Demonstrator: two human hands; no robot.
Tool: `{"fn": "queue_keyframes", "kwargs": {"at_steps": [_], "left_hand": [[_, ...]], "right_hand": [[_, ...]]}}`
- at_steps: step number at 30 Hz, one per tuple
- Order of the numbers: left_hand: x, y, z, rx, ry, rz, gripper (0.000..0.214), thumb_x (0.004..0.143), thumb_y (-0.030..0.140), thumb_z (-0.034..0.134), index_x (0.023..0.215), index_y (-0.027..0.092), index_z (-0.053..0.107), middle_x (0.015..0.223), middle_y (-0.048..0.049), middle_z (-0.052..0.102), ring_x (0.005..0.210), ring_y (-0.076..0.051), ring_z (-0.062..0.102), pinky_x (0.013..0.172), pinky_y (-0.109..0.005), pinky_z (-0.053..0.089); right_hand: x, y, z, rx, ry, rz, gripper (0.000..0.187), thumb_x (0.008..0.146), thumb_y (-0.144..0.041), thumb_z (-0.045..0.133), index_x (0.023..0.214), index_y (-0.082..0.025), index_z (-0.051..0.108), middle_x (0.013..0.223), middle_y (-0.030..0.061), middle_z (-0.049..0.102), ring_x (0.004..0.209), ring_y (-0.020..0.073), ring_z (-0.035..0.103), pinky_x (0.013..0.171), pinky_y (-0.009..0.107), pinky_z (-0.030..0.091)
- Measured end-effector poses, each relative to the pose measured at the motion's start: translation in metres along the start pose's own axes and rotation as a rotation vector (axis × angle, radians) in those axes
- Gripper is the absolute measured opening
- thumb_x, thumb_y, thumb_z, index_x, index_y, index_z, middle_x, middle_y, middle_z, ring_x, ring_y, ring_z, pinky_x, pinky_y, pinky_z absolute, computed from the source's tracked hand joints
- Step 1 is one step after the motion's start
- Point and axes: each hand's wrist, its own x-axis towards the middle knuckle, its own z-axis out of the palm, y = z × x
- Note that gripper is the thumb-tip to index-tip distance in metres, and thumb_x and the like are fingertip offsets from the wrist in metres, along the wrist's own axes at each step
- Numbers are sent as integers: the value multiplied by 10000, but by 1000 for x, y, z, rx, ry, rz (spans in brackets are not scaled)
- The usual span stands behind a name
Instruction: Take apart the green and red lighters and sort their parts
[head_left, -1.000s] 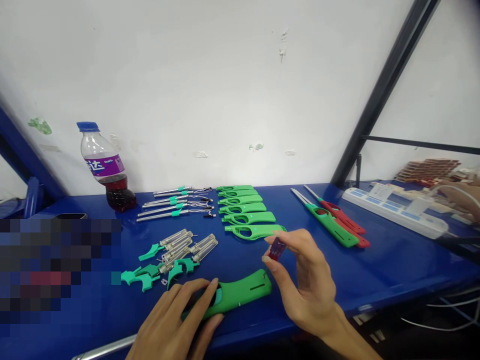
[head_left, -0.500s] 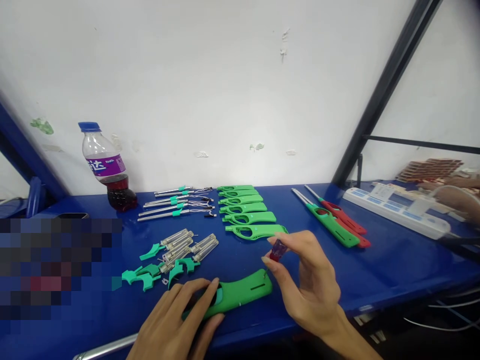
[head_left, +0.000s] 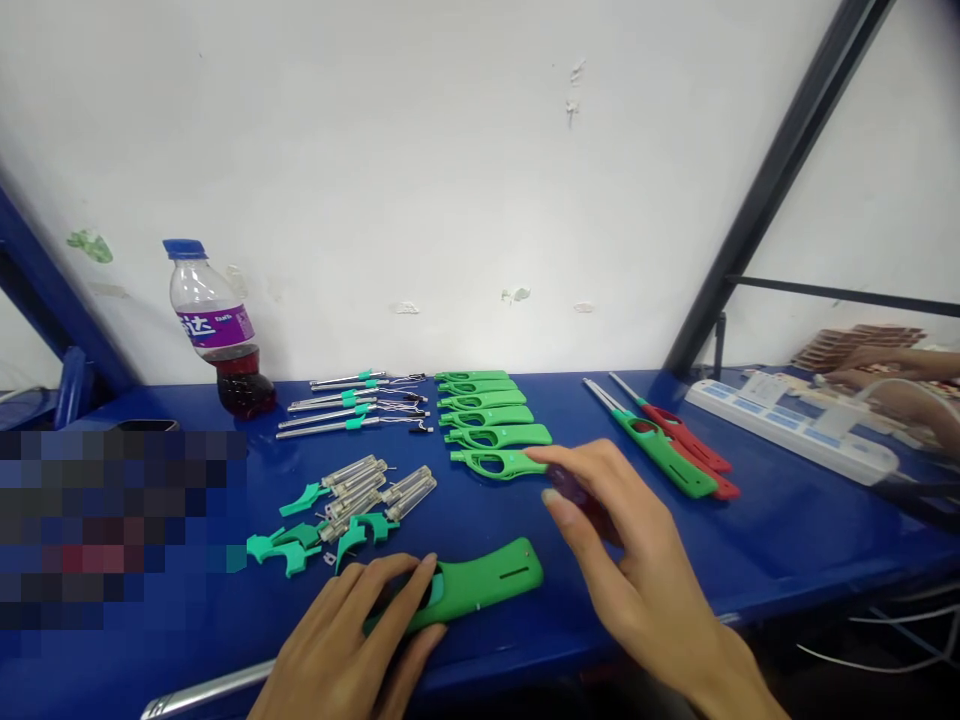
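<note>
Near the front edge of the table, my left hand (head_left: 349, 635) is closed around a green gas lighter (head_left: 484, 585) lying on the blue surface. The lighter's metal barrel juts out beyond the hand at lower left; its trigger area is partly covered by my fingers. A small screw hole shows at the handle's right end. To the right of it, my right hand (head_left: 626, 565) is raised above the table, thumb and fingers pinching a small screwdriver with a dark purple, see-through handle (head_left: 566, 487). Its shaft is hidden. The screwdriver is apart from the lighter.
Green lighter shells (head_left: 491, 437) lie in a column, beside metal barrels with wires (head_left: 330, 430). Clear fuel tanks (head_left: 356, 500) and teal triggers (head_left: 296, 555) lie nearer. Assembled lighters (head_left: 667, 455) and a power strip (head_left: 787, 430) are right; a drink bottle (head_left: 217, 330) stands left.
My right hand has turned and drawn back to the right, taking the screwdriver away from the lighter's screw hole. My left hand and the lighter have stayed nearly still.
</note>
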Motion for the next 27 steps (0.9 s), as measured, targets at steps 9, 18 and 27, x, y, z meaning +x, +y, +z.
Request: {"fn": "queue_keyframes", "kwargs": {"at_steps": [9, 18, 27], "left_hand": [[-8, 2, 1, 32, -35, -23, 408, 1170, 440, 451, 1486, 255, 629, 1295, -45, 774, 1117, -234, 784, 984, -375, 657], [-1, 6, -4, 8, -36, -43, 379, 1174, 378, 440, 1467, 234, 633, 1254, -62, 776, 1104, -221, 781, 977, -363, 657], [-5, 7, -1, 28, -71, -47, 383, 1168, 368, 443, 1478, 244, 632, 1281, -62, 767, 1099, -234, 783, 954, -397, 677]], "right_hand": [[-9, 7, 8, -389, -406, 300, 570, 1116, -549, 529, 641, -238, 475, 592, -24, 609, 543, 161, 529, 588, 338, 245], [4, 1, 15, -646, -617, 154, 297, 1066, -217, 551, 810, -245, 699, 790, 54, 806, 696, 277, 759, 615, 388, 168], [11, -1, 12, -692, -761, -45, 134, 993, -152, 672, 906, -234, 733, 838, 33, 813, 704, 274, 777, 585, 387, 252]]}}
